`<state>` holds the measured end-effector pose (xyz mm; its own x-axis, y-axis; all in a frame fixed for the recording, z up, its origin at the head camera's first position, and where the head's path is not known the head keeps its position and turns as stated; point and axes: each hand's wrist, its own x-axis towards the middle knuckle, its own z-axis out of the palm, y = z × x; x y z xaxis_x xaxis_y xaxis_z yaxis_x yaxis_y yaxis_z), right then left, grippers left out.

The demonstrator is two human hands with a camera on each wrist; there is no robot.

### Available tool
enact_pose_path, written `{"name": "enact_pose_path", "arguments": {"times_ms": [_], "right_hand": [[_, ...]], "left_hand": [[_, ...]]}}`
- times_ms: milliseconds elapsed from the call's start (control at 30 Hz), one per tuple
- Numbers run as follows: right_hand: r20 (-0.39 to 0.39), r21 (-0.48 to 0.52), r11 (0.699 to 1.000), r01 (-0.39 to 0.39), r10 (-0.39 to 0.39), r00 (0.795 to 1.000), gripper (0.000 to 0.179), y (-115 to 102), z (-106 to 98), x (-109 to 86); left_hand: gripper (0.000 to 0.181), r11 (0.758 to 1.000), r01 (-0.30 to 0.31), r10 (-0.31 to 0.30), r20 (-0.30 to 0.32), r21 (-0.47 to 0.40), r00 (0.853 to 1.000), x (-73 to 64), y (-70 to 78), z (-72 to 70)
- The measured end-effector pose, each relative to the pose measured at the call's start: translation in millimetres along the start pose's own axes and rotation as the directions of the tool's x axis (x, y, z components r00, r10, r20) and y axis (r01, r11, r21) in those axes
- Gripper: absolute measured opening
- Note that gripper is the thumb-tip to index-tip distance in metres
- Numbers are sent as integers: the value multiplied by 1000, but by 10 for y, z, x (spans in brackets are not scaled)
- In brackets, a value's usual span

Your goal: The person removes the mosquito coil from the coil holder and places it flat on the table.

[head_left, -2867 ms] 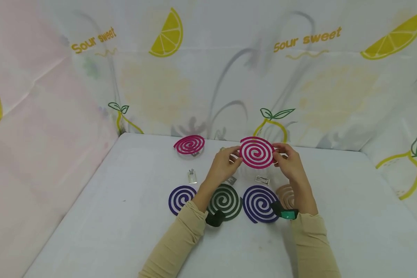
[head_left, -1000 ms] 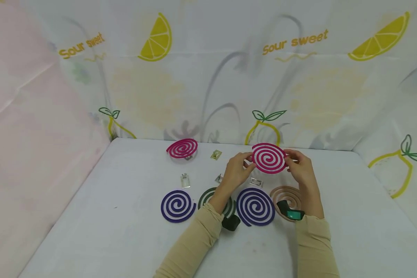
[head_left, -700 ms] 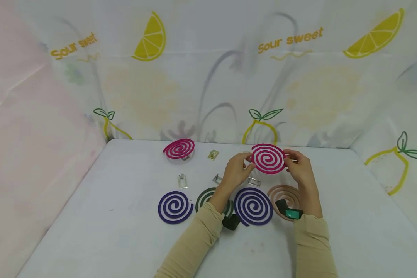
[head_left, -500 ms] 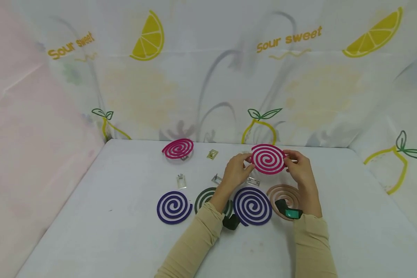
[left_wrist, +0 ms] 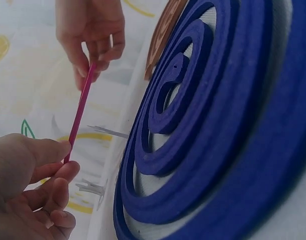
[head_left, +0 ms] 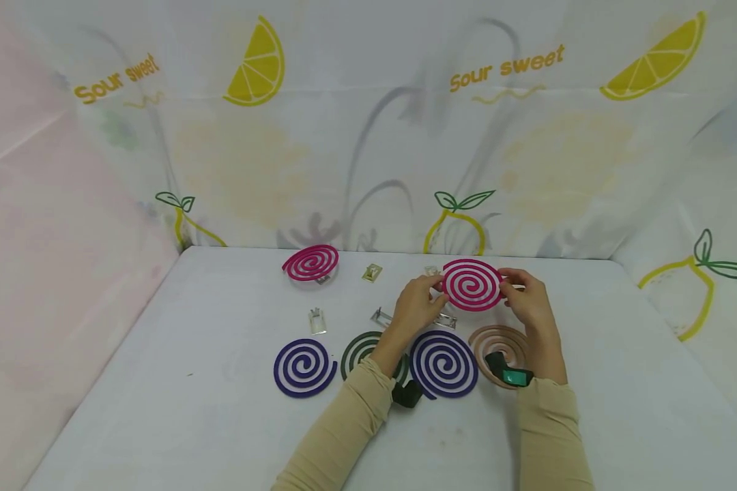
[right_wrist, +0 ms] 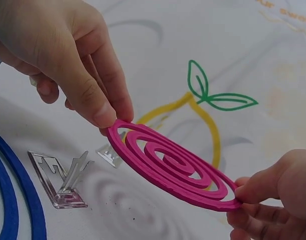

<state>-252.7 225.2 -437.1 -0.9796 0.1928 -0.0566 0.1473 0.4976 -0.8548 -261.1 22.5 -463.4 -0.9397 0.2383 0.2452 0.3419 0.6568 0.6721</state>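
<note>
Both hands hold a bright pink mosquito coil by its opposite edges, raised above the table. My left hand pinches the left rim between thumb and fingers. On the opposite rim, my right hand pinches with thumb and fingertips. In the right wrist view the pink coil tilts, its shadow falling on the table below. A thin metal coil stand with raised prongs is below it, to the left. Another metal stand shows just behind the held coil's left edge.
A second pink coil sits on a stand at back left. In front lie two blue coils, a partly covered green coil and a brown coil. More stands, one gold, one silver, lie between. A printed cloth rises behind.
Both hands have carried the pink coil to the right across the table and lowered it slightly. The grip stays the same. The head view has shifted a little to the right.
</note>
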Motion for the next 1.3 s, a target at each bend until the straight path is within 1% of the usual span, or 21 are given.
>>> {"name": "enact_pose_path", "arguments": {"times_ms": [167,333,533,733,833,933,1067,1233,1300], "right_hand": [[-8,-13,1000,-1,1,1000,39,14,-1,7],[-20,-20,1000,6,-6,1000,38,37,-11,15],[-18,-35,999,-29,28,999,39,82,-12,16],[-10,-53,997,-54,54,998,39,105,-8,20],[-25,-61,997,-57,55,998,39,123,-6,30],[-45,-75,994,-81,77,996,39,147,-2,47],[-22,-81,991,-109,107,994,41,161,-9,50],[25,-81,991,-107,109,994,43,147,-28,38],[41,-81,990,-114,118,992,44,137,-30,33]], "left_hand": [[36,1000,-17,17,6,-9,1000,3,-8,16],[35,999,-35,35,34,-1,999,0,-16,42],[34,998,-61,61,55,-11,997,-2,-29,80],[37,999,-46,47,69,-13,997,-3,-19,90],[37,998,-55,56,80,-19,995,-2,-13,101],[36,997,-73,76,88,-32,993,-8,-8,112],[36,995,-94,98,88,-42,991,-22,0,115],[37,993,-106,111,94,-56,989,-22,-8,121],[37,993,-101,108,105,-64,989,-15,-19,127]]}}
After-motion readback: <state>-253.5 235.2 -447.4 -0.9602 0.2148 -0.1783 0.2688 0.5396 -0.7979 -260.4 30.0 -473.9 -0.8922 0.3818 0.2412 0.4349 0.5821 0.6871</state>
